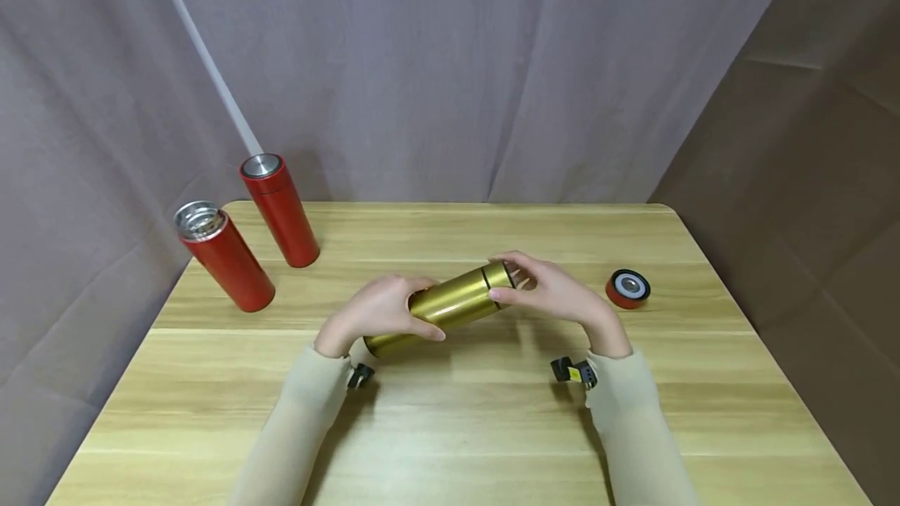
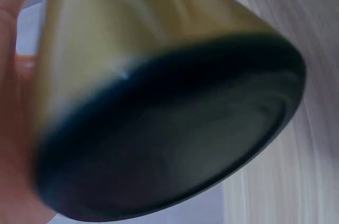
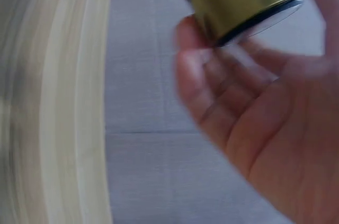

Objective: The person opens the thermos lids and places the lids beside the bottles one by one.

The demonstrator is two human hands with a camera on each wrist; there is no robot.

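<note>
A gold thermos flask is tilted above the middle of the table, its lid end raised to the right. My left hand grips its body, thumb toward me and fingers over the far side. At the other end, my right hand holds the gold lid between thumb and fingers. In the left wrist view the flask's black base fills most of the picture. The right wrist view shows the lid above the curled fingers; the palm stands apart from it.
On the left of the wooden table stand a red flask without a lid and a second, capped red flask behind it. A red lid lies at the right, its inner side showing. A grey curtain hangs behind.
</note>
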